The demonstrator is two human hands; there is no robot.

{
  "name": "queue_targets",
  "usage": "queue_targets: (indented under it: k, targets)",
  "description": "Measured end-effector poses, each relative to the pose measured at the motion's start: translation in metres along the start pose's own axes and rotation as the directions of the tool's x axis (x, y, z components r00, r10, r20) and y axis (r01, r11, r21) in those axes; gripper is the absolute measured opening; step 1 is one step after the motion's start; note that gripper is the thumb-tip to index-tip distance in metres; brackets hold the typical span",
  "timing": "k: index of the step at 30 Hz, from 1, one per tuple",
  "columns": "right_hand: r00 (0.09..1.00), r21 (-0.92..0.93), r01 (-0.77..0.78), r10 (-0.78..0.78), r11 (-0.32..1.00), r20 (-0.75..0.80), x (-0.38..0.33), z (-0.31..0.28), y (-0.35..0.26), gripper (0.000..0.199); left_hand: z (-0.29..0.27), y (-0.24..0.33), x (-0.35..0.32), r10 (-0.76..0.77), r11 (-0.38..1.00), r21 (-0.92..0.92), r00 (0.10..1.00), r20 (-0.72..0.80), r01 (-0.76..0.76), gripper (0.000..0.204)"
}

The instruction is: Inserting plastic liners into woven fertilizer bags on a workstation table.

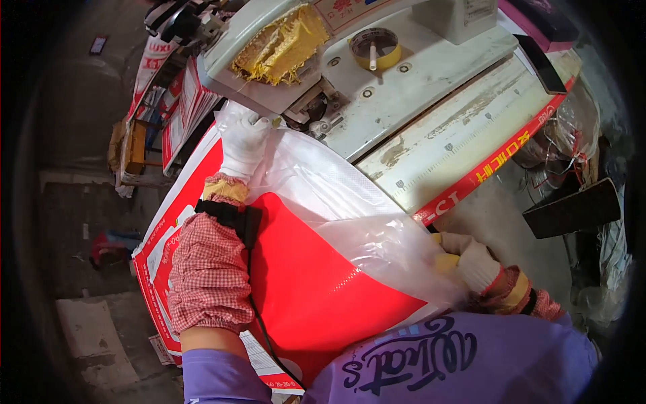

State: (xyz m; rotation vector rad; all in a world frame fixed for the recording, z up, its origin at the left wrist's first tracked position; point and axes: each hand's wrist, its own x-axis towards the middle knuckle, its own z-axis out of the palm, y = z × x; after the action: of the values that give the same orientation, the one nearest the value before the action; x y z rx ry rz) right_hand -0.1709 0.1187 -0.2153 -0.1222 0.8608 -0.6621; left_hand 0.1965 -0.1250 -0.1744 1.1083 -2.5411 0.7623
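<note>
A red and white woven sack (303, 269) lies across my lap, with a clear plastic liner (387, 246) spread from its open edge. My left hand (243, 138), in a white glove, is closed on the sack's upper corner, where the liner gathers. Just right of it is the presser foot area (316, 111) of a sewing machine (404, 94). My right hand (474, 262), gloved too, is closed around the liner's right end near the table edge; its fingertips are partly hidden by the plastic. Checked sleeve covers are on both forearms.
A yellow cloth (286, 44) is fixed on the machine head. A tape roll (397, 59) with a white stick across it rests on the machine bed. Red and white sacks (185, 124) are stacked at left. A dark panel (572, 209) and clear plastic bag (572, 124) are at right.
</note>
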Motion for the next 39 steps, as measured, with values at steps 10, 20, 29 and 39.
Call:
queue_targets:
  k: [10,20,29,39]
  targets:
    - [0.84,-0.954,0.294,-0.492,0.056,0.23,-0.025,0.01,0.007,0.014,-0.008,0.01,0.015,0.08,0.995,-0.079,0.936,0.344,-0.056,0.02]
    - [0.761,-0.848,0.338,-0.412,-0.407,0.501,-0.003,0.032,0.01,0.027,-0.01,-0.003,0.025,-0.045,0.998,0.058,0.784,0.619,0.012,0.028]
    - [0.182,-0.467,0.669,-0.482,-0.578,0.857,0.141,0.114,-0.049,0.029,-0.048,-0.11,0.102,-0.368,0.884,0.419,0.86,0.353,0.206,0.024]
    - [0.777,-0.632,0.414,-0.108,-0.655,0.62,0.192,0.14,-0.116,0.025,-0.186,0.09,0.098,0.212,0.941,0.089,0.775,0.596,-0.326,0.007]
